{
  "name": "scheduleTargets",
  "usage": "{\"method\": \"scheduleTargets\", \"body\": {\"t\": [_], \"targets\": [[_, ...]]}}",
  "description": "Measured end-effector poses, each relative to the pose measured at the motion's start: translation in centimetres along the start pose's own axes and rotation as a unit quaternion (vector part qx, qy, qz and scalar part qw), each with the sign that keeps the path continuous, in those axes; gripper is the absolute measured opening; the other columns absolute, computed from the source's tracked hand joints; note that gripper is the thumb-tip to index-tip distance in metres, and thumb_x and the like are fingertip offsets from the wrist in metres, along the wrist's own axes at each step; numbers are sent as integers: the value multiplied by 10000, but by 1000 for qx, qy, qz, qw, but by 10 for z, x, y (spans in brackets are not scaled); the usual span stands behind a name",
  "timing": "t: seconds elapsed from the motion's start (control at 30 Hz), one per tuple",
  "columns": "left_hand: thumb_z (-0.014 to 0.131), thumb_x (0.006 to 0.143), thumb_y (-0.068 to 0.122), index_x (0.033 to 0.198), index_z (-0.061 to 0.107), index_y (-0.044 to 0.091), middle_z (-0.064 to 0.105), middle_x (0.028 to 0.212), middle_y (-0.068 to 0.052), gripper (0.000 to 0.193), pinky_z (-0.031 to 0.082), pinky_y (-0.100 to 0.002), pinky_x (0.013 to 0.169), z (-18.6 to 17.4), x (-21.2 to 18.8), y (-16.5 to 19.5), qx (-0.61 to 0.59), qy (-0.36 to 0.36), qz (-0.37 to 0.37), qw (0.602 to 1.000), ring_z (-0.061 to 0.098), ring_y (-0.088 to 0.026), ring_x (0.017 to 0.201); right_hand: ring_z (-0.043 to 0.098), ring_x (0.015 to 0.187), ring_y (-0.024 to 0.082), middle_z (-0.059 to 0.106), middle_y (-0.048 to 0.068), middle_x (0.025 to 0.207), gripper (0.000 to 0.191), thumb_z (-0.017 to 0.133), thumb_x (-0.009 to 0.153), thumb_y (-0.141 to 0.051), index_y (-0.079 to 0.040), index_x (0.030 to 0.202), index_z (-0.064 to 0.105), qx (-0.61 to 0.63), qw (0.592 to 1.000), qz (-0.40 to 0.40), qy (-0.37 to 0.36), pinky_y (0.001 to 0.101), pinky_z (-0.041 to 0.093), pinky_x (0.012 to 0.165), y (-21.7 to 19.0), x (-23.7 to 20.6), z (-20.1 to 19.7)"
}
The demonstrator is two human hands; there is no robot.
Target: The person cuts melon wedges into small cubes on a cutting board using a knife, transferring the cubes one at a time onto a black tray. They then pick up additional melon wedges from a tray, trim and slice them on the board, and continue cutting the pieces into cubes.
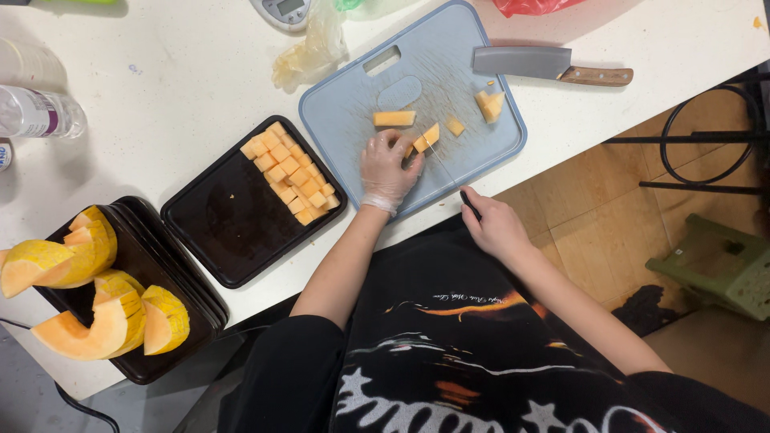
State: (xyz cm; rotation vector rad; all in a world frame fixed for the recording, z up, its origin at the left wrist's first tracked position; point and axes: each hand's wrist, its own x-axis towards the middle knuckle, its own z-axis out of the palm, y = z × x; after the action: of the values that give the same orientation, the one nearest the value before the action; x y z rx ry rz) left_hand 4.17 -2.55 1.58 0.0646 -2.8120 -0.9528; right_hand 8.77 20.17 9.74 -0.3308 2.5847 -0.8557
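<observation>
Pale blue cutting board (449, 48) carries orange melon pieces (395, 119). A black tray (216, 228) holds orange cubes (290, 172); at lower left, yellow-skinned orange melon wedges (88, 321). The cleaver (521, 62) is grey with a brown wooden handle. White table (184, 80).

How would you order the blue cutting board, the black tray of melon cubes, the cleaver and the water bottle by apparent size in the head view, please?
1. Blue cutting board and black tray: they look alike, so I will not rank them.
2. Cleaver.
3. Water bottle, though the frame edge cuts it off.
</observation>
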Motion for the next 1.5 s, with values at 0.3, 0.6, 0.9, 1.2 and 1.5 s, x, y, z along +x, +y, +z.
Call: {"method": "scheduleTargets", "body": {"t": [0.3,0.6,0.9,1.2,1.5], "targets": [[809,776,328,1052,743,214,618,1101,-10,305,476,-416,844,0,-1,-2,-1,4,1,1000,582,-257,1041,677,965,424,720,227,1048,408,582,990,-223,-70,1367,591,-21,1000,-6,6,499,543,827,0,-1,3],[811,787,327,1037,742,220,621,1097,-10,280,482,-419,847,0,1,-1,-2,11,1,1000,587,-258,1034,681,951,420,722,222,1039,406,583,990,-224,-69,1365,601,-19,1000,4,4,501,542,820,0,0,1],[814,779,323,1040,738,216,630,1093,-7,292,485,-420,836,1,2,-1,-1,12,5,1000,593,-259,1028,680,969,422,721,224,1071,417,580,985,-232,-75,1371,602,-17,1000,11,4,501,544,834,-1,2,2],[811,784,332,1061,744,216,626,1098,-19,308,480,-423,855,2,0,-2,-5,10,4,1000,587,-263,1052,676,940,444,708,261,1026,420,579,983,-219,-43,1365,594,10,1000,6,4,509,541,815,1,3,6],[804,802,333,1075,718,206,618,1105,-38,313,483,-432,863,5,1,-2,-7,11,-18,1000,597,-275,1057,672,880,461,702,280,910,367,607,967,-233,-46,1280,653,1,998,54,-35,514,540,789,2,-13,-7]]}}
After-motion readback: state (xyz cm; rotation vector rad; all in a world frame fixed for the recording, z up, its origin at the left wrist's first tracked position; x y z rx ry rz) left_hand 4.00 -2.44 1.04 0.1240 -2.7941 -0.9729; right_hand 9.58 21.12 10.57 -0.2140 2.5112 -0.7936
